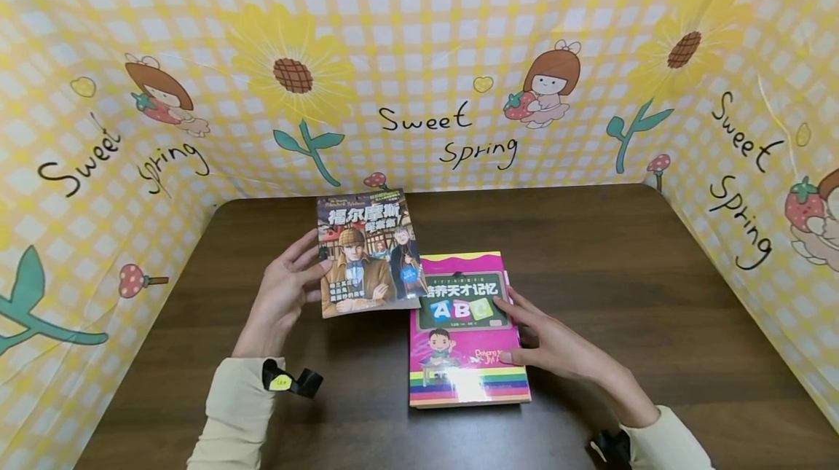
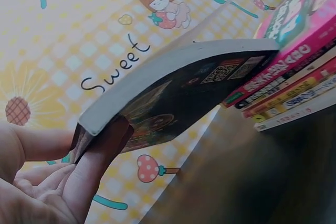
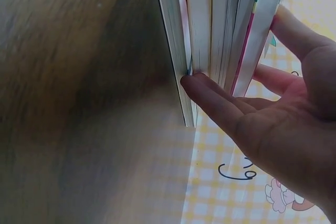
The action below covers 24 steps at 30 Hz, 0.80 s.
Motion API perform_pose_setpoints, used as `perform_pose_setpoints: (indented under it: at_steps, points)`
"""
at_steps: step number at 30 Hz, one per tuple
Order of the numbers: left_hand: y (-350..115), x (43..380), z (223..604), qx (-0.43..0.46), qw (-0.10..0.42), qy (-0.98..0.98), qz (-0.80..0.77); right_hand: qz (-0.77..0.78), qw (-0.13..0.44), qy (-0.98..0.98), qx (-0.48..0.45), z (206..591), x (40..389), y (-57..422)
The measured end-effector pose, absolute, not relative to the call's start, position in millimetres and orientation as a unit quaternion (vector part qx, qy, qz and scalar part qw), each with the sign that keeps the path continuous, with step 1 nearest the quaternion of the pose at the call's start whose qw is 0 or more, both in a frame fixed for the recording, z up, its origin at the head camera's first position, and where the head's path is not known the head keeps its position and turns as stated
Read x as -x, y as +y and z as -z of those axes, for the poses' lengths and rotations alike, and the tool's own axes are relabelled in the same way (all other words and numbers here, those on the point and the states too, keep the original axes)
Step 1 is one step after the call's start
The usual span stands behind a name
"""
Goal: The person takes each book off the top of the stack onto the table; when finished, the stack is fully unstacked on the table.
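Note:
My left hand (image 1: pixel 282 299) grips a paperback book (image 1: pixel 367 259) by its left edge, thumb on the illustrated front cover with a detective in a cap. In the left wrist view the paperback's dark back cover (image 2: pixel 194 93) shows, with fingers beneath it. Its right side overlaps the upper left of a stack of books in the head view. A pink book (image 1: pixel 452 375) with "ABC" on its cover tops that stack. My right hand (image 1: pixel 557 346) rests against the stack's right side. In the right wrist view its fairly straight fingers touch the page edges (image 3: pixel 220 30).
The stack stands on a dark wooden table (image 1: pixel 590 237), and colourful spines (image 2: pixel 294 93) of several books show below the pink one. A yellow checked cloth (image 1: pixel 419 40) with flowers and cartoon girls rises behind and on both sides of the table.

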<state>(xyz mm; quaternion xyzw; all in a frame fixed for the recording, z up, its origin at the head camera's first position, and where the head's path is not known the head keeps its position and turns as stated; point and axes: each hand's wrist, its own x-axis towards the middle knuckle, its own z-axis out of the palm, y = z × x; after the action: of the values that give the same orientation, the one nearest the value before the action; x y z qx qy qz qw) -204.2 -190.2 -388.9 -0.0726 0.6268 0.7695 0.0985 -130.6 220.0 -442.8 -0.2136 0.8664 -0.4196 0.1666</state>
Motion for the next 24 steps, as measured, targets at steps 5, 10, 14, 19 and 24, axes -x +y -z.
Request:
perform_pose_setpoints:
  at_steps: [5, 10, 14, 19, 24]
  points:
    - [-200, 219, 382, 0.068, 0.094, 0.618, -0.778, 0.418, 0.164, 0.868, 0.213, 442, 130, 220]
    - [-209, 238, 381, 0.078, 0.098, 0.637, -0.761, 0.417, 0.161, 0.868, 0.217, 442, 130, 220]
    - [-212, 259, 387, 0.089, 0.112, 0.66, -0.737, 0.413, 0.151, 0.869, 0.226, 440, 132, 222]
    - [-217, 288, 410, 0.101, 0.118, 0.702, -0.696, 0.411, 0.14, 0.87, 0.233, 443, 133, 224]
    - [-219, 307, 435, 0.109, 0.116, 0.786, -0.597, 0.419, 0.155, 0.865, 0.23, 445, 130, 222]
